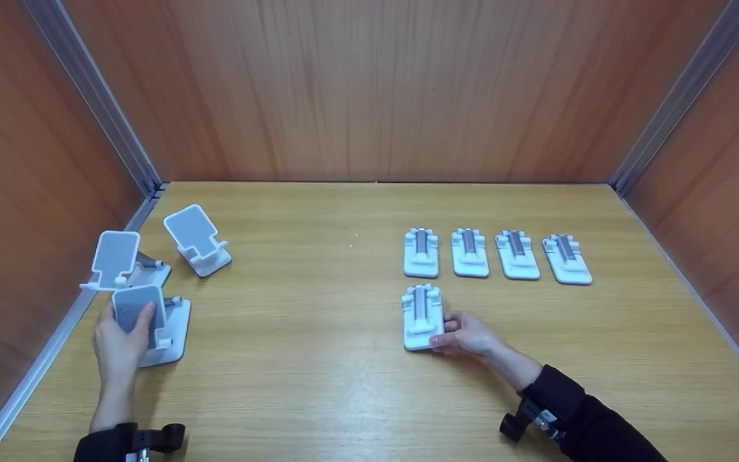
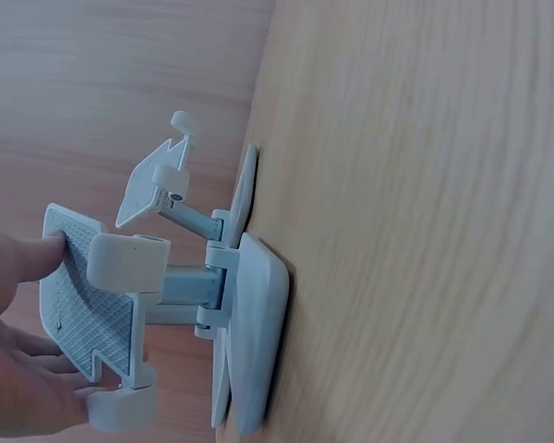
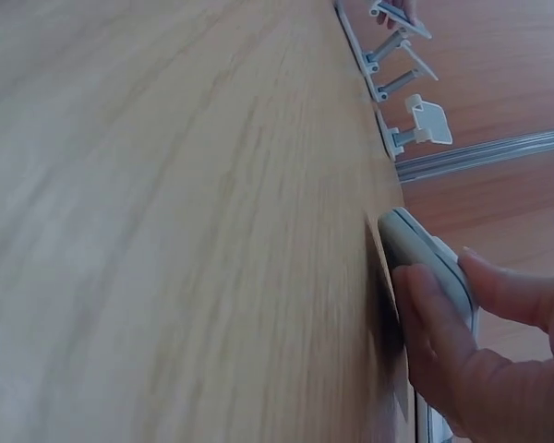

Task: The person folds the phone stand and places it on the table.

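Note:
On the left, my left hand (image 1: 118, 350) grips the tilted upper plate of an unfolded white phone stand (image 1: 178, 327). In the left wrist view, the thumb lies on the plate's textured pad (image 2: 92, 295) and the other fingers are behind it. The stand's base is on the table. My right hand (image 1: 469, 335) pinches a folded phone stand (image 1: 421, 321) by its right edge, right of the table's middle. Seen from the right wrist, thumb and fingers hold the folded stand (image 3: 434, 254) from opposite faces, with a shadow on the table beneath it.
Two more unfolded phone stands, one (image 1: 116, 256) just behind the held one and another (image 1: 196, 237) farther back, stand at the left. Several folded phone stands (image 1: 470, 253) form a row behind my right hand. Wooden panels (image 1: 376, 90) enclose the table (image 1: 305, 385) at the back and sides.

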The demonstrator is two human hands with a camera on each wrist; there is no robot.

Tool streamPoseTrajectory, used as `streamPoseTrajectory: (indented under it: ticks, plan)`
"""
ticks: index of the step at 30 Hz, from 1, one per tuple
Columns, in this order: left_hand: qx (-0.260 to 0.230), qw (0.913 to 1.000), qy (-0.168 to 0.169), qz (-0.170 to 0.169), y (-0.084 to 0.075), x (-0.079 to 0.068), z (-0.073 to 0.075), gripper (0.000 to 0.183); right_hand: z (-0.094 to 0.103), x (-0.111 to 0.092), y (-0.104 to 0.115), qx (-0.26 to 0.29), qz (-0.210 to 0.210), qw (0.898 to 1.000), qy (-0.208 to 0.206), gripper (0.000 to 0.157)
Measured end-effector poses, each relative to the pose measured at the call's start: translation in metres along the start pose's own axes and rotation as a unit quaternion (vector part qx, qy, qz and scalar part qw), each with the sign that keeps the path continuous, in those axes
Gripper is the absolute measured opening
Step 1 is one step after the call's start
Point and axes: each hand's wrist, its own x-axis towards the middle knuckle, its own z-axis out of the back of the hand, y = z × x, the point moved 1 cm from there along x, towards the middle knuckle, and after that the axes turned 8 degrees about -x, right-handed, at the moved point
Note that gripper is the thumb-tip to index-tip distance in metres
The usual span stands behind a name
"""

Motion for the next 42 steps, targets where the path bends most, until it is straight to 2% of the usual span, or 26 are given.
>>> streamPoseTrajectory:
  ticks: [4,8,11,15,18,20,21,24,27,28,31,36,39,42]
  plan:
    - [0.025,0.9996,0.011,0.011,0.011,0.005,0.007,0.074,-0.002,0.002,0.001,-0.058,-0.01,0.998,-0.024,0.045]
    - [0.051,0.9983,0.025,0.012,0.025,0.016,0.015,0.073,-0.002,0.003,0.001,-0.136,-0.017,0.989,-0.051,0.044]
    - [0.036,0.9982,0.034,0.035,0.018,0.014,0.017,0.062,-0.003,0.002,0.002,-0.187,-0.022,0.98,-0.07,0.041]
    - [0.003,0.9993,0.014,0.034,0.023,0.019,0.008,0.055,-0.002,0.0,0.004,-0.243,-0.025,0.966,-0.08,0.038]
    - [-0.023,0.9997,-0.01,0.005,0.03,0.025,-0.007,0.053,0.002,-0.002,0.008,-0.277,-0.02,0.957,-0.084,0.038]
    - [-0.051,0.9986,-0.016,-0.004,0.011,0.013,-0.02,0.047,0.005,-0.004,0.011,-0.293,-0.009,0.952,-0.092,0.037]
    - [-0.091,0.9956,-0.016,-0.014,0.002,0.007,-0.027,0.042,0.006,-0.006,0.013,-0.304,-0.001,0.948,-0.099,0.037]
    - [-0.141,0.9894,-0.012,-0.033,-0.04,-0.018,-0.048,0.032,0.007,-0.011,0.022,-0.324,0.029,0.938,-0.12,0.036]
    - [-0.197,0.9786,0.003,-0.06,-0.075,-0.038,-0.069,0.025,0.003,-0.016,0.031,-0.321,0.069,0.937,-0.122,0.036]
    - [-0.194,0.9787,0.008,-0.066,-0.087,-0.046,-0.076,0.024,0.0,-0.018,0.034,-0.312,0.083,0.939,-0.118,0.036]
    - [-0.262,0.9605,0.035,-0.087,-0.107,-0.057,-0.099,0.021,-0.01,-0.021,0.044,-0.274,0.118,0.95,-0.096,0.035]
    - [-0.329,0.9344,0.083,-0.11,-0.13,-0.078,-0.137,0.02,-0.027,-0.021,0.061,-0.209,0.162,0.963,-0.054,0.036]
    - [-0.346,0.924,0.107,-0.122,-0.141,-0.092,-0.155,0.021,-0.034,-0.016,0.068,-0.172,0.17,0.97,-0.023,0.038]
    - [-0.364,0.914,0.131,-0.123,-0.149,-0.105,-0.17,0.02,-0.039,-0.01,0.072,-0.142,0.159,0.977,0.006,0.039]
